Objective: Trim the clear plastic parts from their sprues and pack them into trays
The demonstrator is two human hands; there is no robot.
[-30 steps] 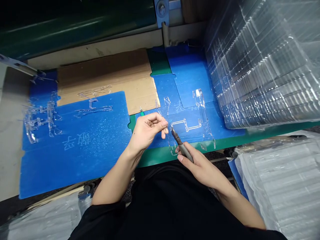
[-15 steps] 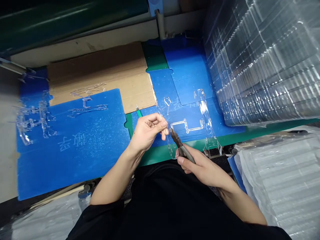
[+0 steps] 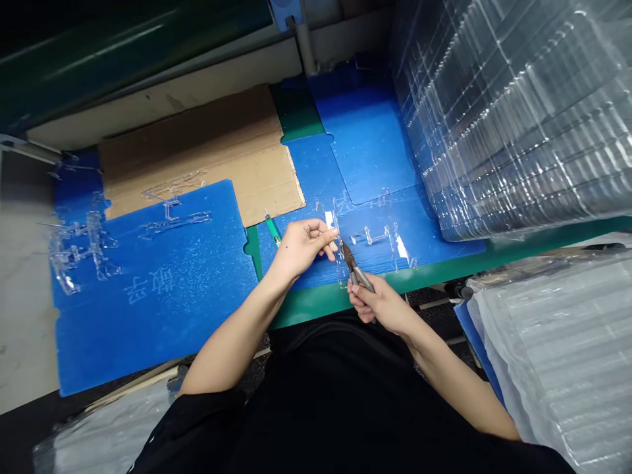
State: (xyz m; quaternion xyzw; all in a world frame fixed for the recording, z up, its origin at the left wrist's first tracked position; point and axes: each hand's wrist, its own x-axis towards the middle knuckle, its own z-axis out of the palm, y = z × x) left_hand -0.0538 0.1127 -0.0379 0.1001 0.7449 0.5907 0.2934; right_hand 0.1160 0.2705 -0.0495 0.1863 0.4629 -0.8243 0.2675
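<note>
Between the thumb and fingers of my left hand (image 3: 307, 247) is the near side of a clear plastic moulded piece (image 3: 379, 237), thin and partly lost against the blue sheet below. My right hand (image 3: 374, 299) is closed around the grey handles of cutting pliers (image 3: 359, 273). Their dark jaws touch or nearly touch the clear piece just right of my left fingertips; whether they are closed on it I cannot tell. A green-handled pointed tool (image 3: 272, 230) lies just behind my left hand.
Several clear plastic frames (image 3: 83, 250) lie at the left, another (image 3: 172, 207) over the cardboard (image 3: 197, 155) and blue sheet (image 3: 192, 283). A tall stack of clear-wrapped parts (image 3: 513, 131) stands at the right. White-wrapped bundles (image 3: 557, 355) sit below the green table edge (image 3: 306, 306).
The clear piece has tilted and lies lower, its right end nearer the blue sheet. The pliers and my right hand have shifted slightly up. The view has turned a little.
</note>
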